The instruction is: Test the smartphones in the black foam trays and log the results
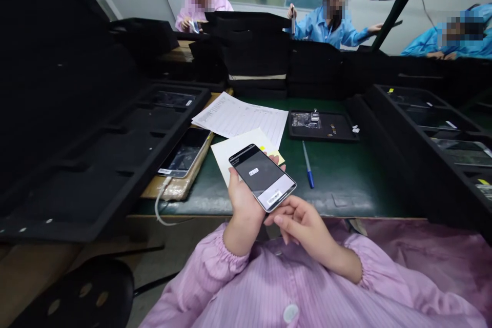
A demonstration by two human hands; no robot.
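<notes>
A smartphone (249, 171) lies screen up in my left hand (246, 202), tilted over the green tabletop. Its thumb is along the near left side and its fingertips show past the far right side. On the lit screen there is a small pop-up box, and a white barcode label sits near the lower end. My right hand (303, 223) is at the phone's bottom edge, fingers loosely curled and apart, with nothing visible in them. Whether its fingertips touch the phone, I cannot tell. Under the phone are a cream sheet (220, 156) and yellow sticky notes (277, 156).
Printed papers (246, 118) lie behind. Left are a large black foam tray (96, 164) and another phone (188, 151) with a white cable (158, 205). A blue pen (308, 164), a small parts tray (323, 133) and a phone tray (434, 123) are right. Several co-workers sit opposite.
</notes>
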